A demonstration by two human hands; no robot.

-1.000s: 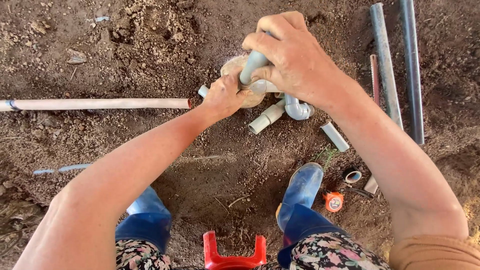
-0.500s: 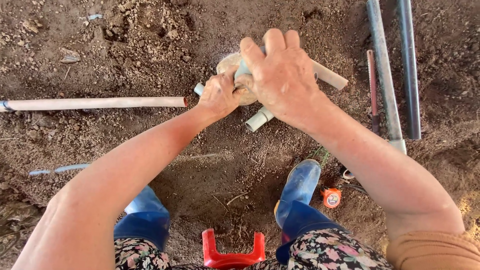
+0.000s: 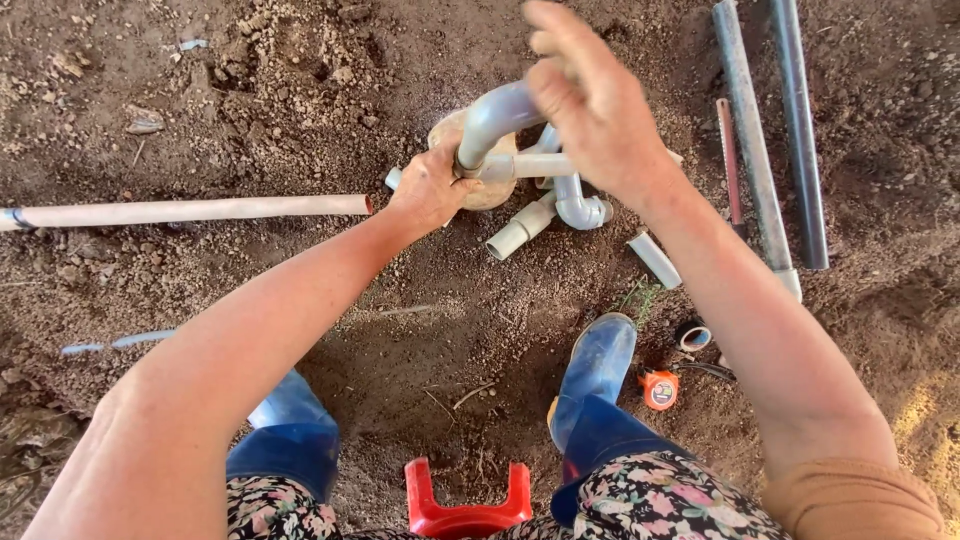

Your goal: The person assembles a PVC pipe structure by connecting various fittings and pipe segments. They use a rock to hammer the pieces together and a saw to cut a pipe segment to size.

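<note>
Grey pipe bend [image 3: 495, 112] smooth matt plastic; soil [image 3: 300, 80] rough, crumbly; blue boot [image 3: 598, 358] dusty rubber.

Both hands [image 3: 590, 110] on grey pipe elbow [image 3: 492, 118]

A long pale pipe [image 3: 190, 211] lies across the dirt ground [image 3: 300, 80] on the left, and two long grey pipes [image 3: 775, 130] run side by side down the upper right with a thin reddish saw blade [image 3: 729, 160] just beside them. A short white pipe offcut [image 3: 655, 259] lies near a blue rubber boot [image 3: 598, 362], with a roll of tape [image 3: 693, 335] and an orange tape measure [image 3: 660, 390] close together to the boot's right. A second blue boot [image 3: 290, 405] stands at lower left, a red plastic stool [image 3: 465, 505] sits between the two at the bottom edge, and a faint blue strip [image 3: 115, 343] lies in the soil at far left.
</note>
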